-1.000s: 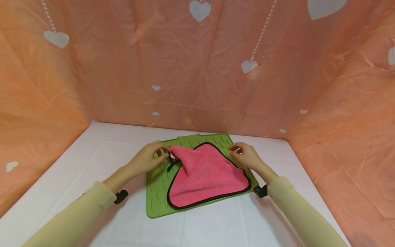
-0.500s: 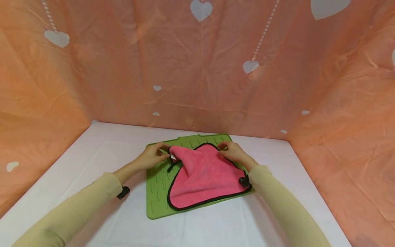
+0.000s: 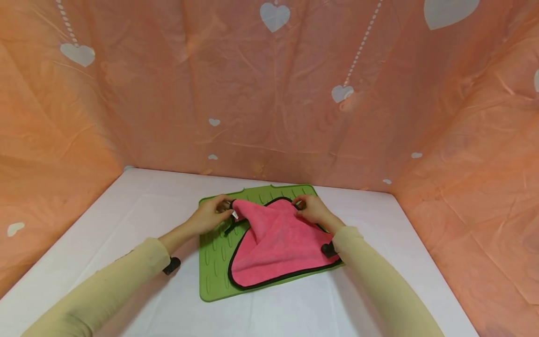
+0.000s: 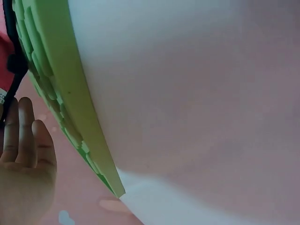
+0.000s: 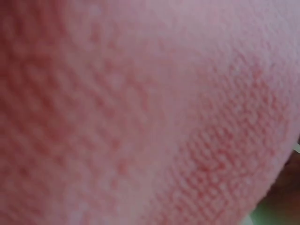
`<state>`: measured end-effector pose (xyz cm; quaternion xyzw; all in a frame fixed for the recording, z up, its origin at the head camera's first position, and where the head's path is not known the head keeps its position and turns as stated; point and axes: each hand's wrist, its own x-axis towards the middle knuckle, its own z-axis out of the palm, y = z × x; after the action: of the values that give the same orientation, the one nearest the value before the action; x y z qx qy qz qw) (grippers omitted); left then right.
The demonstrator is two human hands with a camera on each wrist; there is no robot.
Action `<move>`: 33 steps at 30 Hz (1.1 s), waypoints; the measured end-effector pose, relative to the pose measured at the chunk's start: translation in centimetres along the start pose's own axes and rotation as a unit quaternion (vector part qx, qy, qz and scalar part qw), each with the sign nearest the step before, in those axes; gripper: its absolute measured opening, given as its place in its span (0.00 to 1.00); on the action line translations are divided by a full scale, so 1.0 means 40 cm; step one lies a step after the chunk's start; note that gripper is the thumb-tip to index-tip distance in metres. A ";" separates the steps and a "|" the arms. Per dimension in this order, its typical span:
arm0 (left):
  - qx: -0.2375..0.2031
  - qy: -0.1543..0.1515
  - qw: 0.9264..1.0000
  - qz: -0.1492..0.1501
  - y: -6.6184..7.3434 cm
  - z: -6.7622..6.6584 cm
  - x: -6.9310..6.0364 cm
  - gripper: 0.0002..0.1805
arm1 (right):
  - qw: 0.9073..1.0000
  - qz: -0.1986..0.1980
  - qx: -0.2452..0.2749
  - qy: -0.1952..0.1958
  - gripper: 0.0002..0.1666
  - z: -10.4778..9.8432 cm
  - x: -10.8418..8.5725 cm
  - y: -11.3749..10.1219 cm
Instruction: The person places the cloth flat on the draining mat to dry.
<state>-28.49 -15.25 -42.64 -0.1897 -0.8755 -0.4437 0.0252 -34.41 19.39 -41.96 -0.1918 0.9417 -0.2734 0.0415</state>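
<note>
A pink cloth (image 3: pixel 282 243) with a black border lies rumpled over a green ridged mat (image 3: pixel 216 271). At the cloth's raised left corner, beside a small white tag (image 3: pixel 235 215), my left hand (image 3: pixel 208 215) pinches the fabric between thumb and fingers. A black loop (image 3: pixel 229 229) hangs under that corner. My right hand (image 3: pixel 313 210) holds the cloth's far right edge with curled fingertips. The left wrist view catches part of the left hand (image 4: pixel 26 159) beside the black trim. Pink fabric (image 5: pixel 164 117) fills most of the right wrist view, hiding nearly all of that hand.
Under the mat is a white-covered table (image 3: pixel 160 201). Orange sheeting (image 3: pixel 269 103) with pale hearts walls off the back and both sides. A black device sits at each wrist, the left one (image 3: pixel 171 266) above the table, the right one (image 3: pixel 328 250) over the cloth.
My right hand has moved left from beyond the mat's right side onto the cloth's far edge and taken hold there. The left hand keeps its grip on the corner, nearly still.
</note>
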 end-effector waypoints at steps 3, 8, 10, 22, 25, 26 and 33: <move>-0.001 0.009 1.000 0.003 0.003 -0.005 -0.001 0.19 | 1.000 -0.003 0.001 0.006 0.15 -0.002 -0.006 -0.001; -0.021 0.025 0.999 0.008 0.016 -0.022 0.004 0.17 | 0.999 -0.004 0.017 0.036 0.13 -0.007 -0.019 0.006; -0.031 0.030 0.999 0.007 0.022 -0.031 0.008 0.16 | 0.998 -0.003 0.027 0.052 0.13 -0.013 -0.025 0.009; -0.018 0.072 0.997 0.021 0.039 -0.081 0.050 0.12 | 0.983 0.018 0.074 0.164 0.13 -0.042 -0.045 0.035; 0.010 0.058 0.998 0.014 0.033 -0.083 0.069 0.11 | 0.983 0.033 0.073 0.165 0.14 -0.045 -0.044 0.041; 0.021 0.052 0.998 0.012 0.030 -0.084 0.076 0.11 | 0.983 0.033 0.069 0.164 0.14 -0.045 -0.042 0.044; 0.077 0.018 0.997 0.012 0.002 -0.072 0.102 0.11 | 0.992 0.055 0.022 0.109 0.22 -0.047 -0.035 0.062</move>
<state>-32.59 -16.21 -39.96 -0.1898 -0.9039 -0.3785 0.0611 -34.31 22.78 -41.74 -0.1075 0.9434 -0.3110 -0.0416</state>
